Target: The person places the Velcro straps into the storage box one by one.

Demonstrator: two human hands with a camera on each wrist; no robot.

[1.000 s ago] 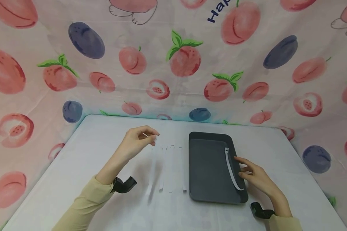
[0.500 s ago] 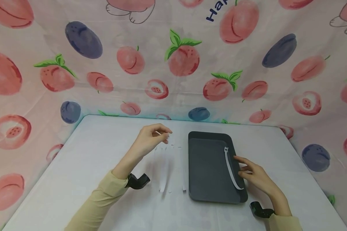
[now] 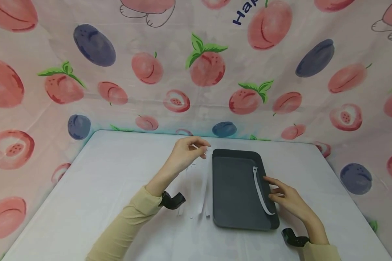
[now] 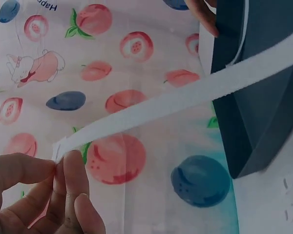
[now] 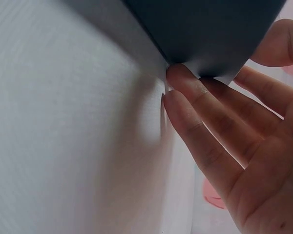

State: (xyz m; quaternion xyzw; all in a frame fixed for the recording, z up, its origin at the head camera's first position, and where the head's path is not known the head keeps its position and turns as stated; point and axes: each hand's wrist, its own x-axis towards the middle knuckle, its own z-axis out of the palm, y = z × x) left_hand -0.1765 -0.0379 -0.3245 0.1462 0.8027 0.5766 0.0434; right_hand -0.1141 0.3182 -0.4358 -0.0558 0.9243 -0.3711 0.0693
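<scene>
My left hand pinches one end of a thin white strap between thumb and fingertips. The strap hangs down beside the left edge of a dark grey rectangular tray and crosses in front of it in the left wrist view. Inside the tray, near its right wall, lies a similar curved white strap with a wider, slotted head. My right hand rests at the tray's right side, its nearly straight fingers touching the outer wall low down and the thumb up by the rim.
More pale strips lie on the white tabletop left of the tray, faint against it and partly behind the left arm. A fruit-printed cloth rises behind the table. Each wrist carries a black mount.
My left hand has moved right with the hanging strap, from over the loose strips to the tray's left edge. The right hand and the tray have stayed in place.
</scene>
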